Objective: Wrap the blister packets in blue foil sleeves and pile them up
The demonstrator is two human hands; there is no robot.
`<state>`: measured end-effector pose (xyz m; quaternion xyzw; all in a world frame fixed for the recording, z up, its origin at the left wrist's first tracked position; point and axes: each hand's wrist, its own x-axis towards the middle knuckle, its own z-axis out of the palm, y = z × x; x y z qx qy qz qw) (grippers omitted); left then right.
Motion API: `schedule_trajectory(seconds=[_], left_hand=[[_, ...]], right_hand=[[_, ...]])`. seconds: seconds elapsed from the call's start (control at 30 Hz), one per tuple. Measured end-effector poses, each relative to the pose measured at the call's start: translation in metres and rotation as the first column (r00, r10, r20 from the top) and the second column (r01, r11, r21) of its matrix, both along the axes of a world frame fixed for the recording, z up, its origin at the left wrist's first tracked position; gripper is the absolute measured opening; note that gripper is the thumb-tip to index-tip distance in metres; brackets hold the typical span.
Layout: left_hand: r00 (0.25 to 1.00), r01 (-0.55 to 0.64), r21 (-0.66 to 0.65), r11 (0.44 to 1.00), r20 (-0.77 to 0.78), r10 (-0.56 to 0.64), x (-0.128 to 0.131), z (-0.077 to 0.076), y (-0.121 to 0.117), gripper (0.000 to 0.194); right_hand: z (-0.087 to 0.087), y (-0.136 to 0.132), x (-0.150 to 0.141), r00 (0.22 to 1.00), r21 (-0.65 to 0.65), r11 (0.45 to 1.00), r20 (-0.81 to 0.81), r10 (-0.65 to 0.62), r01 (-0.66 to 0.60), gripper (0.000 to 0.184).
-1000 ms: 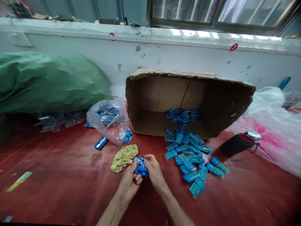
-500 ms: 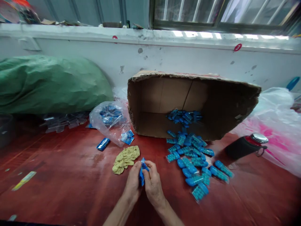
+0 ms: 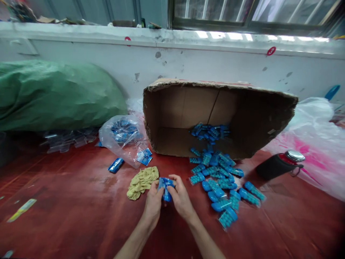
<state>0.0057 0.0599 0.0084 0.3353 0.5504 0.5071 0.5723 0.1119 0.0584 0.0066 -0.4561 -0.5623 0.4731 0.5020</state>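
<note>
Between both hands is a blue printed wrapper (image 3: 166, 189), pinched at its two sides above the red tabletop. My left hand (image 3: 154, 202) grips its left edge with thumb and fingers. On the opposite edge my right hand (image 3: 180, 196) is closed, thumb pressed over the front. A crumpled yellow-green cloth (image 3: 142, 181) lies just left of my left hand. To the right sits a loose heap of clear packs with blue caps and blue-green beads (image 3: 212, 187), spilling from a tipped cardboard box (image 3: 172, 142).
A clear plastic bag (image 3: 107, 131) of blue wrappers stands behind the cloth, with a flat blue packet (image 3: 115, 165) before it. A black bottle (image 3: 272, 167) with a steel lid stands at the right. A big green sack (image 3: 61, 95) lies back left.
The blue wrapper, bunched narrow before, is now spread wider between my hands. My right hand has shifted slightly right and up. The view has tilted a little.
</note>
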Motion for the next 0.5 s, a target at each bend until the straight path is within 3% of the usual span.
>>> schedule_trajectory(seconds=[0.1,0.2,0.37,0.43,0.5], left_hand=[[0.982,0.031,0.046,0.998,-0.189,-0.022,0.003,0.000,0.020,0.027],[0.937,0.025,0.020,1.000,-0.348,-0.016,0.004,-0.006,0.038,0.032],[0.872,0.035,0.079,0.996,-0.489,0.008,0.001,-0.009,0.042,0.052],[0.802,0.104,0.076,0.992,-0.597,-0.038,0.000,-0.004,0.035,0.059],[0.637,0.188,0.027,0.982,-0.764,-0.101,-0.001,0.001,0.027,0.060]], right_hand=[[-0.006,0.026,0.008,0.981,0.023,0.999,0.189,-0.035,0.031,0.035],[-0.010,0.044,0.011,0.902,0.075,0.996,0.427,-0.069,0.041,0.038],[-0.013,0.045,0.003,0.806,0.079,0.996,0.587,-0.084,0.046,0.051],[-0.015,0.043,0.003,0.769,0.081,0.996,0.633,-0.087,0.046,0.054],[-0.015,0.042,0.006,0.744,0.092,0.995,0.664,-0.080,0.025,0.056]])
